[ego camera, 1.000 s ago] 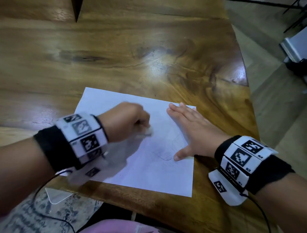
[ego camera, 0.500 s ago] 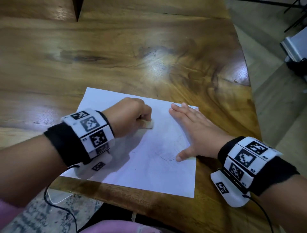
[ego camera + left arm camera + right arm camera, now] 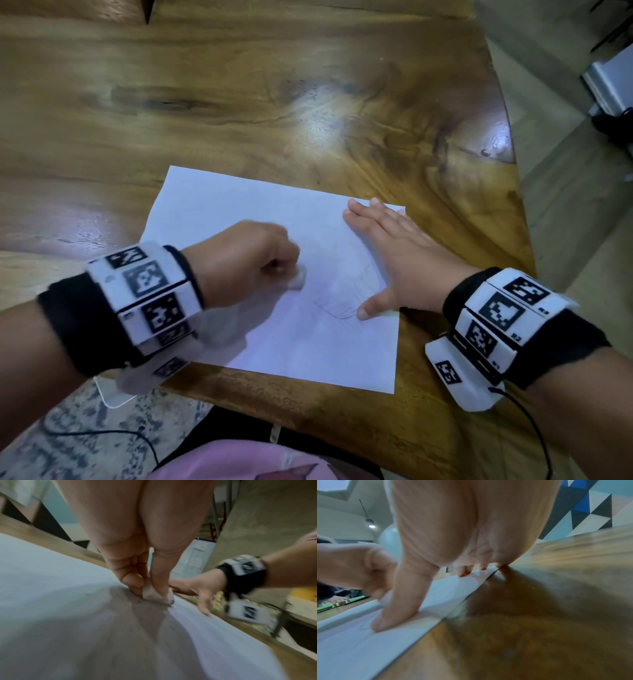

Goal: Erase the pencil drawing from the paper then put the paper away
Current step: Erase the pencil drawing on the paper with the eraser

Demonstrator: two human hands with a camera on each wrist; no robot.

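Observation:
A white sheet of paper (image 3: 219,212) lies on the wooden table (image 3: 274,85) near its front edge, with faint pencil lines (image 3: 337,313) near its right side. My left hand (image 3: 246,260) pinches a small white eraser (image 3: 297,279) against the middle of the paper; the left wrist view shows the smudged eraser (image 3: 152,593) between thumb and fingers. My right hand (image 3: 394,257) lies flat with straight fingers on the paper's right edge, thumb beside the pencil lines. In the right wrist view the thumb (image 3: 397,608) and fingertips press the paper (image 3: 351,649).
The table's right edge (image 3: 513,192) drops to a tiled floor. A grey device (image 3: 613,82) stands on the floor at the far right. Cables (image 3: 534,431) hang from both wristbands. A patterned rug (image 3: 51,438) lies below the front edge.
My left hand with the eraser has rubbed back and forth across the paper, up-left half a second ago and now back down toward the drawing. The right hand stays pressed in place.

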